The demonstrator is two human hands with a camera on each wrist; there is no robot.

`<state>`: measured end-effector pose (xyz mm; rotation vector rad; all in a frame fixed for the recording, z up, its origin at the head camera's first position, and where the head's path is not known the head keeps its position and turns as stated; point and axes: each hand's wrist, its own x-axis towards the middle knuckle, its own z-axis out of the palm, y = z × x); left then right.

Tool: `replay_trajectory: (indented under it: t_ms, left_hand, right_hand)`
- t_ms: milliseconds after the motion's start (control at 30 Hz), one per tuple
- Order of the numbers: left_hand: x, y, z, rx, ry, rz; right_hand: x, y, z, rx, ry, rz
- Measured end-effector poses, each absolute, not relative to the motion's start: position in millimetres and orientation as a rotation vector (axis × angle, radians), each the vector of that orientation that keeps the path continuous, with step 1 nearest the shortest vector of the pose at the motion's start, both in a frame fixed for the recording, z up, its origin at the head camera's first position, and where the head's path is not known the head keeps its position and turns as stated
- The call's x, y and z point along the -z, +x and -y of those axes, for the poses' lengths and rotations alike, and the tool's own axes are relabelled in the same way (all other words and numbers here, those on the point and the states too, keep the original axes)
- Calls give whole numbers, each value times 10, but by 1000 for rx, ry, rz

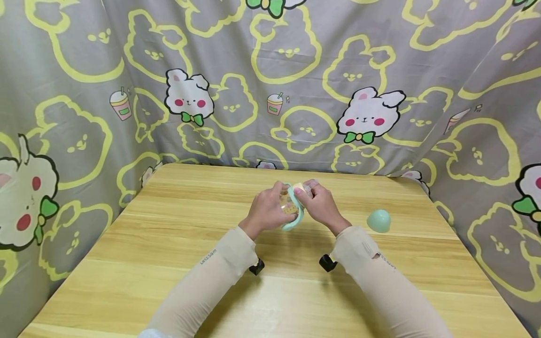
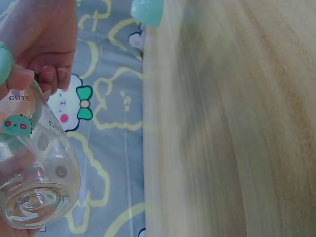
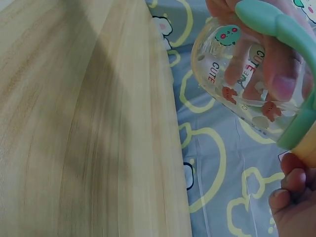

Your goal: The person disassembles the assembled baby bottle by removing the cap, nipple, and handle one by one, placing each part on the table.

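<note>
Above the table, both hands hold a clear baby bottle [image 1: 288, 205], tilted on its side. It carries small cartoon prints and the word CUTE, seen close up in the left wrist view. My left hand [image 1: 268, 207] grips the bottle's body, its fingers showing through the clear wall in the right wrist view. Mint-green handles [image 3: 291, 37] curve out at the bottle's neck. My right hand [image 1: 322, 203] pinches the cream collar [image 1: 298, 188] at the top end; the fingers partly hide the clear tip. A mint-green domed cap [image 1: 379, 220] stands on the table, right of the right hand.
The wood-grain table [image 1: 169, 244] reaches back to a grey curtain [image 1: 236, 56] printed with rabbits and yellow outlines, which also hangs along both sides. A small black wrist camera [image 1: 256, 267] sits under the left sleeve, and another black camera [image 1: 327, 263] under the right one.
</note>
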<state>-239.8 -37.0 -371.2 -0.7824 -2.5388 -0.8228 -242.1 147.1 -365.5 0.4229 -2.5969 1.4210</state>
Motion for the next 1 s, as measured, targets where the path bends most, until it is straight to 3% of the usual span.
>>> replay_trajectory:
  t_ms: [433, 1000]
  left_hand:
    - [3684, -2417, 410, 1089, -817, 2597]
    - [3644, -2414, 452, 1050, -823, 2648]
  right_hand:
    - [3664, -2426, -1520, -1371, 563, 2575]
    - [3716, -2453, -1586, -1428, 721, 2551]
